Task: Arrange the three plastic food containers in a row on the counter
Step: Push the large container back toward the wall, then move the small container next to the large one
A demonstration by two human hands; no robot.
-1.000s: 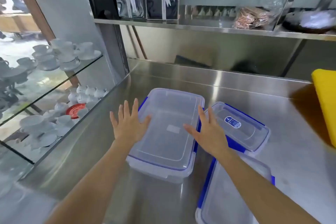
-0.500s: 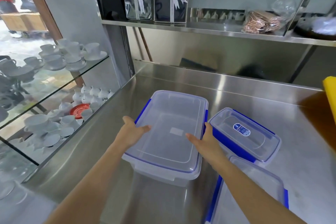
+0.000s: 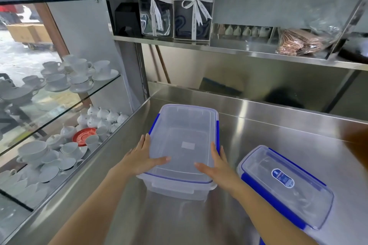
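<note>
A large clear plastic container (image 3: pixel 184 131) with blue side clips stands on the steel counter (image 3: pixel 278 131), its lid on. My left hand (image 3: pixel 142 158) grips its near left side, thumb lying on the lid. My right hand (image 3: pixel 218 167) grips the near right side the same way. To the right lies a smaller clear container (image 3: pixel 294 195) with blue clips and a round blue label, turned at an angle. Only a blue sliver of a third container (image 3: pixel 261 241) shows at the bottom edge.
A glass case (image 3: pixel 59 105) full of white cups, saucers and one red saucer borders the counter on the left. A steel shelf (image 3: pixel 239 49) above the back holds ribboned gift boxes, small jugs and a bag of brown items.
My hands went from hovering spread over the large container to gripping its two near sides. The view has shifted forward and left, so the third container has nearly left the frame.
</note>
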